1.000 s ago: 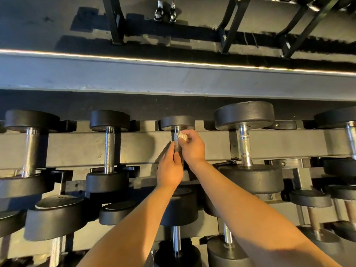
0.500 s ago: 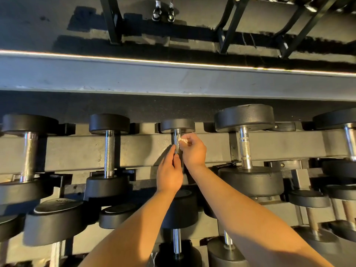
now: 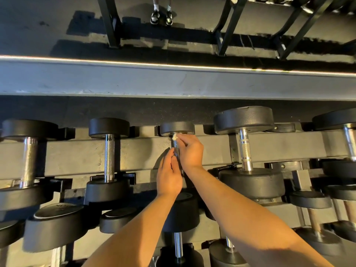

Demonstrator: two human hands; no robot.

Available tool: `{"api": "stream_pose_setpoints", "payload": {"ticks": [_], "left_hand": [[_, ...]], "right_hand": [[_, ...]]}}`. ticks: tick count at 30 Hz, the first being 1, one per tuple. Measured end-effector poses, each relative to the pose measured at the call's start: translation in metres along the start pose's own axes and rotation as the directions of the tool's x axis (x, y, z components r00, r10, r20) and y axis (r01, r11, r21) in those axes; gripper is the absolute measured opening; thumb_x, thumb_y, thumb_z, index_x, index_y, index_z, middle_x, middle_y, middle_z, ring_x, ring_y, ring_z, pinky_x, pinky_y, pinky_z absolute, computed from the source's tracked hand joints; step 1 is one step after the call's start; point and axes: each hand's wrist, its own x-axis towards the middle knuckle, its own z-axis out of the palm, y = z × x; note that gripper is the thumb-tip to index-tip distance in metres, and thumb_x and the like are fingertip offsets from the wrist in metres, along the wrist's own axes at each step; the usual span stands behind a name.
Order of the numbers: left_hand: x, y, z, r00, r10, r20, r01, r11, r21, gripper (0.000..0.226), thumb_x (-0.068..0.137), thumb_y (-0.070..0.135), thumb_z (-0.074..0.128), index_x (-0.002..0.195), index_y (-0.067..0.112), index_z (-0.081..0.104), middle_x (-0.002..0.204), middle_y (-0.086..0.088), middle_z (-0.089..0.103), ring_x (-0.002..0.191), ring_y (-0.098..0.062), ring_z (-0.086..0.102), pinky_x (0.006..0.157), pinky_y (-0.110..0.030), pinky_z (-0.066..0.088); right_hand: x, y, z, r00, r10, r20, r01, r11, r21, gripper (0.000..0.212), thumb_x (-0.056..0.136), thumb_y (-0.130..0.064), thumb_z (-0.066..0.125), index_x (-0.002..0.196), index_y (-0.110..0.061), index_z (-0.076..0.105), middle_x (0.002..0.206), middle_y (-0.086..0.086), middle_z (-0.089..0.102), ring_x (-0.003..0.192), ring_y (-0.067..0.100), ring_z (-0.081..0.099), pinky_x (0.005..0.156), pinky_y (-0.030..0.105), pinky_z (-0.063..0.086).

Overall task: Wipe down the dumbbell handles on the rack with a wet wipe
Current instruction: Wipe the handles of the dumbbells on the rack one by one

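Occlusion first: most of the handle (image 3: 176,146) being wiped sits behind the two hands, and only a short knurled stretch shows between them; the near head of that dumbbell (image 3: 177,128) is covered by the left wrist, so only the far head is readable; the outermost dumbbells at both frame edges are cut off; the lower tier is mostly blocked by the forearms.

Wet wipe (image 3: 175,136): small white crumpled wad, mostly buried in the right hand (image 3: 189,151); right fingers are curled, pinching the wad against the top of the handle, right under the far head.

Left hand (image 3: 169,174) is lower on the same handle; thumb and fingers are closed round the bar from the left side; the contact itself is partly hidden by the right hand.

Rack (image 3: 77,155): flat matte grey steel beam, scuffed, running left to right under the handles; black brackets cradle the heads.

The heads are round black discs, matte, rubbery-looking; the handles are chrome and straight, knurled mid-section, smooth at the ends.

The left neighbour (image 3: 109,157) has a slim bar; the right neighbour (image 3: 245,149) has bigger heads and a brighter bar.

Beyond the rack: dark speckled floor (image 3: 48,26); black frame legs; a pair of shoes (image 3: 161,16) at the top edge, with the person above them cut off.
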Motion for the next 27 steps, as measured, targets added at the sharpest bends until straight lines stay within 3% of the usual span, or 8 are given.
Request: {"api": "stream_pose_setpoints", "payload": {"ticks": [2,5,8,11,14,17,23,27], "left_hand": [[-0.001,0.000,0.000,1.000,-0.004,0.001,0.004,1.000,-0.025,0.044,0.110,0.040,0.029,0.152,0.037,0.038,0.149,0.011,0.047,0.135,-0.006,0.043,0.101,-0.023,0.033],[-0.003,0.003,-0.001,1.000,0.006,0.008,-0.006,0.999,-0.047,0.042,0.109,0.042,0.028,0.149,0.042,0.040,0.141,0.019,0.048,0.128,-0.001,0.046,0.098,-0.023,0.035],[-0.003,0.002,-0.001,1.000,0.018,0.021,-0.018,1.000,-0.024,0.041,0.109,0.043,0.028,0.147,0.043,0.042,0.139,0.020,0.048,0.121,0.003,0.045,0.093,-0.018,0.035],[0.000,0.002,-0.001,1.000,0.029,0.003,-0.029,1.000,-0.008,0.040,0.109,0.044,0.029,0.144,0.038,0.048,0.137,0.016,0.053,0.122,-0.001,0.049,0.092,-0.017,0.034],[-0.003,-0.001,0.000,1.000,0.013,0.010,-0.013,1.000,0.000,0.041,0.110,0.039,0.029,0.146,0.032,0.048,0.136,0.017,0.050,0.121,0.003,0.044,0.092,-0.009,0.029],[-0.018,-0.012,-0.002,0.998,0.034,0.056,-0.034,0.999,-0.001,0.040,0.110,0.041,0.027,0.145,0.036,0.047,0.137,0.019,0.050,0.126,0.003,0.041,0.103,-0.017,0.030],[-0.031,-0.021,-0.003,0.998,0.040,0.048,-0.042,0.998,0.037,0.043,0.110,0.040,0.026,0.144,0.031,0.049,0.136,0.017,0.048,0.122,0.011,0.030,0.107,-0.018,0.022],[-0.027,-0.026,-0.005,0.995,0.049,0.083,-0.054,0.997,0.060,0.042,0.110,0.041,0.026,0.145,0.033,0.047,0.133,0.020,0.046,0.118,0.014,0.029,0.102,-0.013,0.023]], "right_hand": [[-0.004,0.007,-0.004,0.998,-0.038,0.044,0.040,0.998,-0.045,0.021,0.096,-0.011,0.064,0.114,-0.015,0.074,0.112,-0.003,0.067,0.100,-0.005,0.057,0.088,0.001,0.041],[-0.023,0.020,-0.014,0.993,-0.062,0.098,0.075,0.989,-0.131,0.022,0.095,-0.010,0.065,0.112,-0.016,0.076,0.107,-0.001,0.070,0.100,0.005,0.062,0.093,0.017,0.049],[-0.026,0.019,-0.022,0.989,-0.068,0.132,0.085,0.988,-0.127,0.018,0.093,-0.007,0.067,0.105,-0.017,0.078,0.100,-0.001,0.073,0.095,0.008,0.065,0.088,0.022,0.053],[-0.008,0.006,-0.021,0.996,0.052,0.075,-0.051,0.999,-0.020,0.018,0.095,-0.009,0.064,0.104,-0.019,0.076,0.100,-0.009,0.071,0.094,0.004,0.063,0.083,0.013,0.047],[-0.011,0.004,-0.010,0.978,0.207,0.041,-0.207,0.978,0.002,0.015,0.097,-0.014,0.062,0.107,-0.020,0.072,0.099,-0.007,0.070,0.089,0.004,0.062,0.077,0.013,0.045],[-0.039,0.018,-0.015,0.966,0.249,0.068,-0.249,0.968,-0.013,0.006,0.097,-0.014,0.063,0.096,-0.017,0.068,0.088,-0.005,0.068,0.082,0.005,0.062,0.067,0.013,0.044],[-0.044,0.027,-0.039,0.904,0.367,0.218,-0.364,0.930,-0.056,0.009,0.089,-0.008,0.070,0.090,-0.015,0.076,0.089,-0.004,0.073,0.086,0.009,0.067,0.080,0.017,0.051],[-0.025,0.021,-0.033,0.919,0.376,0.115,-0.387,0.917,0.099,0.011,0.093,-0.010,0.066,0.093,-0.019,0.072,0.093,-0.002,0.072,0.092,0.013,0.066,0.087,0.027,0.053]]}}
